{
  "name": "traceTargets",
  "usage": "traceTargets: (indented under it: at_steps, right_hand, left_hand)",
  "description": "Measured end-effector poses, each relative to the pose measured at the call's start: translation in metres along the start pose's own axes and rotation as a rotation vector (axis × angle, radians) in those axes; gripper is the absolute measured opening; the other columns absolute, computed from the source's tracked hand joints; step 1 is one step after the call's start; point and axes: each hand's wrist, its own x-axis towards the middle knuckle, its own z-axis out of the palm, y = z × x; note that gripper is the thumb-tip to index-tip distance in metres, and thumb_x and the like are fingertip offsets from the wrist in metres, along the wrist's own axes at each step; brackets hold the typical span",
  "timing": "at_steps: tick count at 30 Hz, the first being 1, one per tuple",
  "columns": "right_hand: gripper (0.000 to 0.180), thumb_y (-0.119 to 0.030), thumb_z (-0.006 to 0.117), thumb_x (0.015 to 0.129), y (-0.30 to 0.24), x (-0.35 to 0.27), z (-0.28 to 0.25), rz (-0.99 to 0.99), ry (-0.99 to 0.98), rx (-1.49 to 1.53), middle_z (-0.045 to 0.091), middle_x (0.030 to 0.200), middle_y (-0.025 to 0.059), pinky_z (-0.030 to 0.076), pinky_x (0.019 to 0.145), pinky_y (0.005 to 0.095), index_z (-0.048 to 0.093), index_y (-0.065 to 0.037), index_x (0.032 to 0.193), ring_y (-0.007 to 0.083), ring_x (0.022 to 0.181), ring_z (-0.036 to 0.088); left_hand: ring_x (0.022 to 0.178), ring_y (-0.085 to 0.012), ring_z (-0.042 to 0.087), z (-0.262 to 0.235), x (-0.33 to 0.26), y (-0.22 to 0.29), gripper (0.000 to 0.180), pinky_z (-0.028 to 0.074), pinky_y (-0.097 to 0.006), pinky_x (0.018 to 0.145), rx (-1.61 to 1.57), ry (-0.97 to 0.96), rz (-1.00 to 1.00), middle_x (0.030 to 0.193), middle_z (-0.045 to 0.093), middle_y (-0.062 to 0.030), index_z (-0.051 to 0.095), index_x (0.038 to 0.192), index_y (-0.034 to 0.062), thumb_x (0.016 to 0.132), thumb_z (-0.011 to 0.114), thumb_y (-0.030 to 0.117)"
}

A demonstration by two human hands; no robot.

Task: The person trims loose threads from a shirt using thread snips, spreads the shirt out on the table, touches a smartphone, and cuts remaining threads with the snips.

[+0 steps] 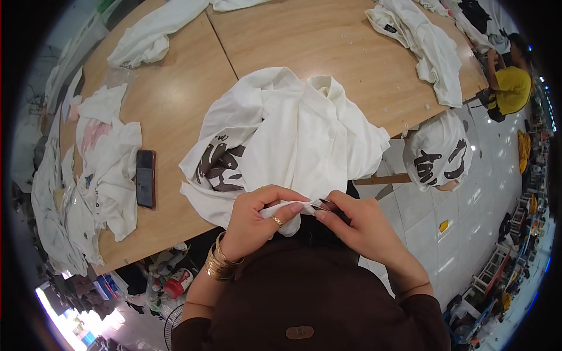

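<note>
A white garment (293, 134) with dark printed lettering lies bunched at the near edge of a wooden table (328, 41). My left hand (257, 219), with a ring and gold bangles on the wrist, pinches a fold of its white fabric close to my body. My right hand (357, 219) holds a small dark metal tool (323, 205), thin like snips or tweezers, with its tip against the same fold. The two hands nearly touch.
A dark phone (146, 178) lies left on the table beside a heap of white garments (105, 164). More white garments (430, 47) lie at the far side. A person in yellow (510, 88) is at the far right. White tiled floor (468, 234) is on the right.
</note>
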Motion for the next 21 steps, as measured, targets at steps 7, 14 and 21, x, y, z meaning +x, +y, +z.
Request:
traceTargets:
  at_steps: [7, 14, 21]
  right_hand:
    - [0.019, -0.018, 0.055, 0.088, 0.007, 0.003, 0.01, 0.018, 0.078, 0.164, 0.057, 0.063, 0.0135, 0.041, 0.049, 0.0314, 0.051, 0.0, 0.084, 0.0265, 0.05, 0.054]
    - [0.02, -0.017, 0.056, 0.088, 0.007, 0.004, 0.01, 0.103, 0.009, 0.353, 0.058, 0.065, 0.0109, 0.038, 0.048, 0.0278, 0.05, 0.002, 0.084, 0.0162, 0.048, 0.049]
    - [0.02, -0.017, 0.056, 0.088, 0.004, 0.004, 0.007, 0.087, 0.007, 0.264, 0.058, 0.066, 0.0114, 0.037, 0.047, 0.0294, 0.05, 0.002, 0.084, 0.0189, 0.048, 0.048]
  left_hand:
    - [0.07, -0.003, 0.053, -0.001, 0.001, -0.001, 0.016, 0.043, -0.018, 0.063, -0.069, 0.003, -0.041, 0.079, 0.065, -0.0019, 0.064, 0.096, 0.0002, 0.084, 0.063, 0.01]
    - [0.071, -0.0031, 0.054, -0.001, 0.001, -0.003, 0.018, 0.042, -0.018, 0.063, -0.121, 0.03, -0.042, 0.079, 0.065, -0.0028, 0.063, 0.097, -0.0007, 0.085, 0.062, 0.012]
    - [0.069, -0.0028, 0.054, 0.0, 0.002, -0.004, 0.017, 0.043, -0.018, 0.062, -0.082, 0.038, -0.02, 0.078, 0.065, -0.0027, 0.064, 0.095, -0.0004, 0.085, 0.063, 0.012]
